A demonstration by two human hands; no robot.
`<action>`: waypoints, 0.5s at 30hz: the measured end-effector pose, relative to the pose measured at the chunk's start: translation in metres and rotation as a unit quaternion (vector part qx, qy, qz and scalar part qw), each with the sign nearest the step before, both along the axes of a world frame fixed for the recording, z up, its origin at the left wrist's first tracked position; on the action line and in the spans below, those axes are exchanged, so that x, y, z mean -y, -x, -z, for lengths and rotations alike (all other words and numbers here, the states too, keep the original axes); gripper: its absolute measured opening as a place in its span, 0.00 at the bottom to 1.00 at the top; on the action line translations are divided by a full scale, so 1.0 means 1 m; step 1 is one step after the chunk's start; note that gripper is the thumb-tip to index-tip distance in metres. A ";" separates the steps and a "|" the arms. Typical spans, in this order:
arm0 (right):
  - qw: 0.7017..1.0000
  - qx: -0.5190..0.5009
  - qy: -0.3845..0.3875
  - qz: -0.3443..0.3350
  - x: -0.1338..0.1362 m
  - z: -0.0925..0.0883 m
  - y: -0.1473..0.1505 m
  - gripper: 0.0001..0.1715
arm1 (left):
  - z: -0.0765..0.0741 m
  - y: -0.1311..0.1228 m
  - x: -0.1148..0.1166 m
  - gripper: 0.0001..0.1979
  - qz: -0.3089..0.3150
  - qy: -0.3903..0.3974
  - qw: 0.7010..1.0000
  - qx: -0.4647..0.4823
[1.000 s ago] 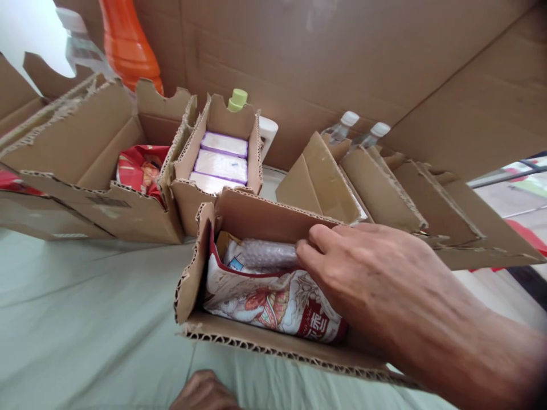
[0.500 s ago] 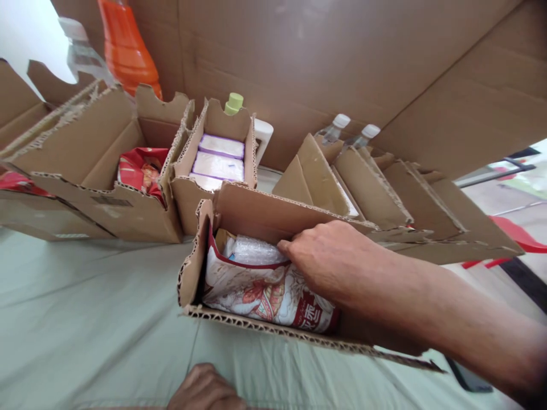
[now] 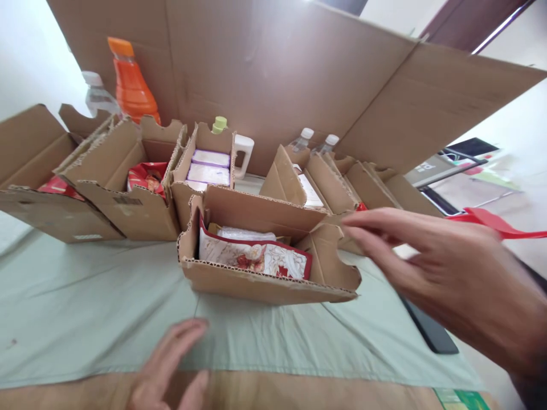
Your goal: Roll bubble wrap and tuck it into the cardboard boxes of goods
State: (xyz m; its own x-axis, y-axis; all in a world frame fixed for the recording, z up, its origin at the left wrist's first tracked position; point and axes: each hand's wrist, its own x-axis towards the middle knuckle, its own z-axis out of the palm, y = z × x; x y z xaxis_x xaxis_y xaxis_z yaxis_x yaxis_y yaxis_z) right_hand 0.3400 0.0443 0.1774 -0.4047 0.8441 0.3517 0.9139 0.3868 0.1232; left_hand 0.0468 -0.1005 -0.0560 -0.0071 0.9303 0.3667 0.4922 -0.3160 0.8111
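Observation:
An open cardboard box (image 3: 265, 285) stands in front of me on a pale green cloth. Inside it lies a white and dark red printed bag (image 3: 256, 256), with a bubble-wrapped item (image 3: 245, 234) behind it. My right hand (image 3: 431, 262) hovers beside the box's right end, its thumb and fingers apart and nothing between them. Below the box, near the cloth's front edge, my left hand (image 3: 166, 364) is raised with fingers spread, slightly blurred and holding nothing.
Cardboard boxes with red packets (image 3: 147, 176) and purple-edged white packs (image 3: 209, 173) stand at back left. More boxes (image 3: 337, 182) line the back right. Bottles, one orange (image 3: 134, 91), stand before a tall cardboard panel (image 3: 265, 68). A dark phone-like slab (image 3: 431, 327) lies at right.
My right hand has come out of the box and moved right, its fingers opening. My left hand has lifted and spread its fingers. The view has tilted up.

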 end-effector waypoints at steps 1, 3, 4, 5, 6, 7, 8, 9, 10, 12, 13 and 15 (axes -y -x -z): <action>0.998 -0.056 -0.021 0.035 0.015 0.006 -0.016 0.08 | -0.005 0.005 -0.003 0.25 -0.046 0.027 0.999 0.005; 0.983 -0.157 -0.014 0.095 0.043 0.033 -0.040 0.07 | -0.016 0.010 -0.015 0.33 -0.112 0.064 0.991 0.047; 0.975 -0.201 0.021 0.093 0.053 0.051 -0.046 0.07 | -0.022 0.011 -0.024 0.36 -0.125 0.076 0.986 0.074; 0.965 -0.245 0.057 0.074 0.060 0.072 -0.048 0.10 | -0.027 0.010 -0.034 0.39 -0.130 0.083 0.983 0.100; 0.955 -0.275 0.093 0.056 0.064 0.092 -0.045 0.17 | -0.032 0.008 -0.045 0.40 -0.129 0.090 0.980 0.122; 0.944 -0.299 0.131 0.050 0.064 0.112 -0.039 0.23 | -0.036 0.006 -0.055 0.41 -0.122 0.099 0.978 0.137; 0.932 -0.325 0.155 0.039 0.062 0.128 -0.030 0.27 | -0.040 0.002 -0.065 0.40 -0.107 0.107 0.977 0.149; 0.921 -0.348 0.174 0.027 0.058 0.141 -0.019 0.30 | -0.042 -0.002 -0.073 0.38 -0.089 0.117 0.976 0.158; 0.911 -0.369 0.181 0.016 0.052 0.150 -0.009 0.31 | -0.044 -0.006 -0.079 0.36 -0.076 0.128 0.974 0.170; 0.898 -0.402 0.178 -0.006 0.045 0.158 0.007 0.30 | -0.045 -0.013 -0.084 0.32 -0.065 0.144 0.968 0.197; 0.895 -0.411 0.173 -0.012 0.045 0.159 0.010 0.29 | -0.045 -0.017 -0.083 0.31 -0.065 0.147 0.964 0.213; 0.897 -0.413 0.160 -0.010 0.058 0.161 0.007 0.28 | -0.043 -0.026 -0.073 0.32 -0.065 0.138 0.960 0.234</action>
